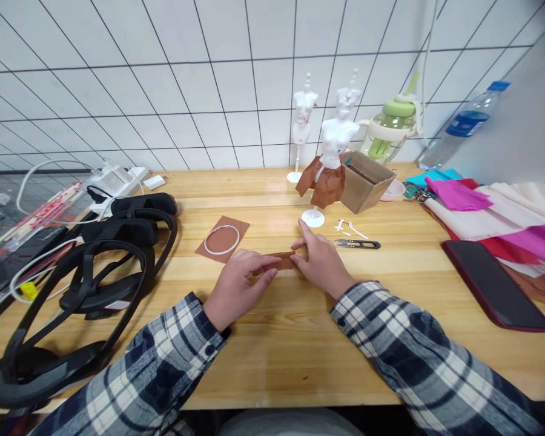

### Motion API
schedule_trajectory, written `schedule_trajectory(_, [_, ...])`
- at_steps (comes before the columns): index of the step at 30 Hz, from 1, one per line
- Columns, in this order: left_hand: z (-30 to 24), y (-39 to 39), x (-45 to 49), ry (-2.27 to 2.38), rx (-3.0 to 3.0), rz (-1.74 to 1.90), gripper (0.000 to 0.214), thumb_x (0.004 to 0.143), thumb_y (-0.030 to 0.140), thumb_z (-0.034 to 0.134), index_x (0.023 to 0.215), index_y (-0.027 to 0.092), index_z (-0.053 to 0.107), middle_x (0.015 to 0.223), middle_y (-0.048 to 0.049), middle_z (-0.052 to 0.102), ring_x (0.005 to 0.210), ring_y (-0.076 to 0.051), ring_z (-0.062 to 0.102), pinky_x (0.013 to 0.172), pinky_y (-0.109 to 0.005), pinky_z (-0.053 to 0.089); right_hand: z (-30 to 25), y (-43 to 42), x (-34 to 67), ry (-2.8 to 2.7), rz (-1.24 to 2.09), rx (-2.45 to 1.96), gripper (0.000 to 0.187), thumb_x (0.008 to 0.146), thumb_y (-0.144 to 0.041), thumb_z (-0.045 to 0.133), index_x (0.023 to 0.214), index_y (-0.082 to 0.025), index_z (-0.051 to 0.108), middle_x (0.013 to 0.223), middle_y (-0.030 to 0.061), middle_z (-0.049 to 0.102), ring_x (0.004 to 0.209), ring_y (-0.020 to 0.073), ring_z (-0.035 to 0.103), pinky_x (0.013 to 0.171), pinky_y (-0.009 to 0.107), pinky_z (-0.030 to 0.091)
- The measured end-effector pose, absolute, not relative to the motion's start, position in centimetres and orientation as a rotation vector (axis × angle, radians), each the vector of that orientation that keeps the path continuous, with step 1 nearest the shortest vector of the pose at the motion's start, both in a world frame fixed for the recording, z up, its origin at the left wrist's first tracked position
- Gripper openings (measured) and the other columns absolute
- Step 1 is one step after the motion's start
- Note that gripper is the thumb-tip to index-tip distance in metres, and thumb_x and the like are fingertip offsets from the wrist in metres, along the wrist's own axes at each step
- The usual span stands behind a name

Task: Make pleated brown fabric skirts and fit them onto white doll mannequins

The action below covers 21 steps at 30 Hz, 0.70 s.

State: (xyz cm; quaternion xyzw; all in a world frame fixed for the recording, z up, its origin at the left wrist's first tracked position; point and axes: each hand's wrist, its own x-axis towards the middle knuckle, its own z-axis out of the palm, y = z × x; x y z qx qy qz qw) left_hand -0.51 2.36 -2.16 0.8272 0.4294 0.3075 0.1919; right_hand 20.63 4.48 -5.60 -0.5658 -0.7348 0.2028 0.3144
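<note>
A narrow strip of brown fabric [285,261] stretches between my two hands, close to the tabletop. My left hand [244,281] pinches its left end between thumb and fingers. At the other end my right hand [320,260] has its thumb and fingertips on the strip, with the index finger pointing up and away. Left of the hands, a brown fabric square [243,229] lies flat with a pale ring [233,249] on it. Beyond them a white mini dress form [335,142] wears draped brown fabric [329,189]. Thread snips [367,244] lie right of my right hand.
Black headsets [136,266] and cables crowd the left side. A second dress form [302,121], a cardboard box [366,188], a green-lidded cup [393,124] and a water bottle [467,127] stand at the back. Coloured fabrics [504,212] and a phone [497,284] lie right.
</note>
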Motion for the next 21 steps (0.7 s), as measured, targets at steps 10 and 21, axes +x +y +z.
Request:
schedule_trajectory(10, [-2.0, 2.4, -0.7, 1.250, 2.618, 0.666, 0.050, 0.083, 0.048, 0.064, 0.125, 0.021, 0.058, 0.124, -0.0111, 0.063, 0.122, -0.030, 0.049, 0.111, -0.056, 0.021, -3.7, 1.6, 19.8, -2.027, 0.652, -1.117, 0.069, 0.079, -0.008, 0.058, 0.142, -0.025, 0.034, 0.088, -0.0011, 0.067, 0.086, 0.0190, 0.057, 0.087, 0.037, 0.044])
schedule_trajectory(21, [-2.0, 2.1, -0.6, 1.263, 2.399, 0.508, 0.017, 0.091, 0.032, 0.056, 0.095, 0.030, 0.073, 0.080, 0.0023, 0.073, 0.080, -0.016, 0.062, 0.106, -0.051, 0.016, -3.7, 1.1, 19.5, -1.898, 0.810, -1.160, 0.068, 0.077, -0.011, 0.064, 0.138, -0.026, 0.036, 0.096, -0.0003, 0.067, 0.086, 0.0164, 0.057, 0.086, 0.034, 0.047])
